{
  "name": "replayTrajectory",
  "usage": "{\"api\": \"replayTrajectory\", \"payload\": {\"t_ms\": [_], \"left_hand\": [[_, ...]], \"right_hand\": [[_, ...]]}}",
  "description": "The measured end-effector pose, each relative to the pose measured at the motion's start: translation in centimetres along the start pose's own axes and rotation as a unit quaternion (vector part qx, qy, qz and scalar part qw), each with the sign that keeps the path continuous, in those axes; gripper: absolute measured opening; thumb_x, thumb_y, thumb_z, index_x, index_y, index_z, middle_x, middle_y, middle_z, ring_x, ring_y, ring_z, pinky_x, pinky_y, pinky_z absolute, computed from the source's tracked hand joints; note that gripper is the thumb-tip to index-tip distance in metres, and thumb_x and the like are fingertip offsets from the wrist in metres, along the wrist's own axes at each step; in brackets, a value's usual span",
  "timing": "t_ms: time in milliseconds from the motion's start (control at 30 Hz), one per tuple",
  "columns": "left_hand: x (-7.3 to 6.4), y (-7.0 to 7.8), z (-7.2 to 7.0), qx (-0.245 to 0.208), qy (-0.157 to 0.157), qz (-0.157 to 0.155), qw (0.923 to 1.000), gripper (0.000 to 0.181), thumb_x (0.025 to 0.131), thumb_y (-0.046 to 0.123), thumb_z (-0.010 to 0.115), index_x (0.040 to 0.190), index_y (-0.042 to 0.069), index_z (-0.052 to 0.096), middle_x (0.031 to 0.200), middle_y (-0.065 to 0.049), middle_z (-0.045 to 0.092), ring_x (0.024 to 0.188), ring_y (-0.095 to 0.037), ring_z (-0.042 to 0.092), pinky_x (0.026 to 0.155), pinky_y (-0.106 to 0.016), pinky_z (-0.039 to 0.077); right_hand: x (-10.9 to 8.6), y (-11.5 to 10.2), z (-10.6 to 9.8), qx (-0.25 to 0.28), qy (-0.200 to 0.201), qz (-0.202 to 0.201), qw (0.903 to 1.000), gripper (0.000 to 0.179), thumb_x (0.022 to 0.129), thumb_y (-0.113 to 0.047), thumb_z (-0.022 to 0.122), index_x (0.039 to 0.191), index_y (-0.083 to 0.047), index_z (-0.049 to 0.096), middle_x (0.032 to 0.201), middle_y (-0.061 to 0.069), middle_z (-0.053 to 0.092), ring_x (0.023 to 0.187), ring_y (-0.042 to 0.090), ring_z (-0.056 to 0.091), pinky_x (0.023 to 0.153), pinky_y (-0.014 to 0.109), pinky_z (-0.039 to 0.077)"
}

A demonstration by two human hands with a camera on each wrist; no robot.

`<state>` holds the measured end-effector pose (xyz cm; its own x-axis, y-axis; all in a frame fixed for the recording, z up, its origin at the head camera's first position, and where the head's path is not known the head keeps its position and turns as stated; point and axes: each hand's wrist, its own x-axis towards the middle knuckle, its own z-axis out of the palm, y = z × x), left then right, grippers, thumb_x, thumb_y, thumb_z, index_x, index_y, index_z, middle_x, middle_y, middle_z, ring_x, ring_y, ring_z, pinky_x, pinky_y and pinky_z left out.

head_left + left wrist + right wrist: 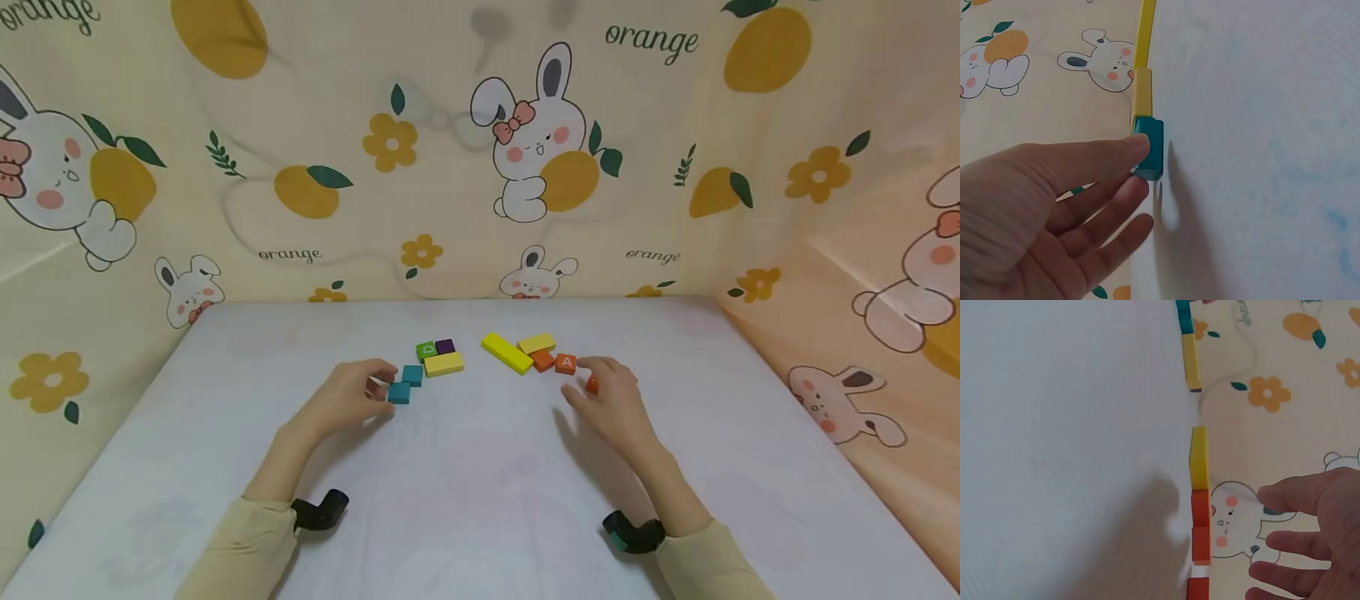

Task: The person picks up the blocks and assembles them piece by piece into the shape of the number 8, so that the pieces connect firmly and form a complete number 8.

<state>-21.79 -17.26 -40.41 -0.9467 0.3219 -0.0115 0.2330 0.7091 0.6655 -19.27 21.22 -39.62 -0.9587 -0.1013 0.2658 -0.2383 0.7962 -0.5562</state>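
Observation:
My left hand (347,396) is at two teal blocks, with thumb and fingers spread apart around the near teal block (399,392). In the left wrist view its thumb overlaps the teal block (1151,147). The far teal block (412,375) sits just behind and to the right. My right hand (611,404) hovers with parted fingers, its index fingertip beside an orange block marked A (566,363). Another orange block (592,383) is partly hidden beneath that hand. In the right wrist view, the fingers (1297,544) hold nothing.
A pale yellow block (444,364) lies by a green block (425,351) and a purple block (446,346). Right of centre, a long yellow block (507,353) touches a group with another pale yellow block (537,342) and an orange one (542,360). A printed curtain (450,225) stands behind the white table (480,500).

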Motion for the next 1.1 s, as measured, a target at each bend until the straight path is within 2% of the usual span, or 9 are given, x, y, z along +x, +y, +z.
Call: {"api": "replayTrajectory", "payload": {"t_ms": [133,333,433,600,867,1100], "left_hand": [[0.2,0.0,0.2,-0.015,0.001,-0.007,0.9999,0.048,0.08,0.006,0.082,0.123,0.003,0.063,0.113,-0.007,0.066,0.091,-0.019,0.062,0.081,-0.035,0.053],[0.8,-0.5,0.7,-0.018,0.007,0.023,0.9996,0.047,0.077,0.004,0.084,0.119,-0.001,0.064,0.101,-0.005,0.067,0.086,-0.016,0.062,0.079,-0.033,0.053],[0.9,-0.4,0.9,-0.007,0.005,0.024,0.9997,0.046,0.077,0.007,0.085,0.118,0.0,0.064,0.101,-0.003,0.067,0.086,-0.016,0.061,0.08,-0.033,0.052],[0.8,0.2,1.0,-0.009,0.001,0.031,0.9995,0.044,0.077,0.009,0.085,0.116,0.002,0.066,0.1,-0.001,0.067,0.088,-0.017,0.06,0.082,-0.034,0.052],[0.3,1.7,1.3,-0.063,-0.019,0.075,0.995,0.046,0.074,0.012,0.088,0.113,0.003,0.067,0.101,0.001,0.066,0.091,-0.016,0.061,0.085,-0.034,0.052],[0.4,2.2,2.2,-0.082,-0.038,0.074,0.9931,0.047,0.072,0.014,0.089,0.112,0.002,0.067,0.099,0.0,0.066,0.089,-0.016,0.061,0.084,-0.033,0.051]], "right_hand": [[0.0,0.3,0.1,-0.007,-0.001,0.003,1.0,0.045,0.09,-0.019,0.072,0.125,0.006,0.06,0.126,0.025,0.056,0.12,0.043,0.046,0.101,0.059,0.033],[0.2,0.7,-0.1,-0.006,-0.009,0.0,0.9999,0.042,0.091,-0.018,0.07,0.124,0.006,0.06,0.124,0.025,0.057,0.118,0.042,0.048,0.1,0.058,0.036],[0.3,0.9,-0.2,0.001,-0.015,-0.005,0.9999,0.041,0.091,-0.018,0.07,0.123,0.006,0.061,0.123,0.024,0.058,0.118,0.041,0.049,0.099,0.058,0.037],[0.5,1.2,-0.1,0.017,-0.025,-0.012,0.9995,0.039,0.09,-0.017,0.071,0.121,0.006,0.062,0.118,0.023,0.062,0.111,0.039,0.053,0.095,0.055,0.042],[0.6,1.3,0.1,0.033,-0.041,-0.024,0.9983,0.038,0.09,-0.016,0.071,0.12,0.005,0.064,0.116,0.022,0.063,0.104,0.038,0.056,0.088,0.051,0.047],[0.7,1.2,0.5,0.036,-0.065,-0.01,0.9972,0.036,0.091,-0.017,0.07,0.118,0.005,0.064,0.116,0.019,0.064,0.104,0.035,0.057,0.089,0.05,0.048]]}}
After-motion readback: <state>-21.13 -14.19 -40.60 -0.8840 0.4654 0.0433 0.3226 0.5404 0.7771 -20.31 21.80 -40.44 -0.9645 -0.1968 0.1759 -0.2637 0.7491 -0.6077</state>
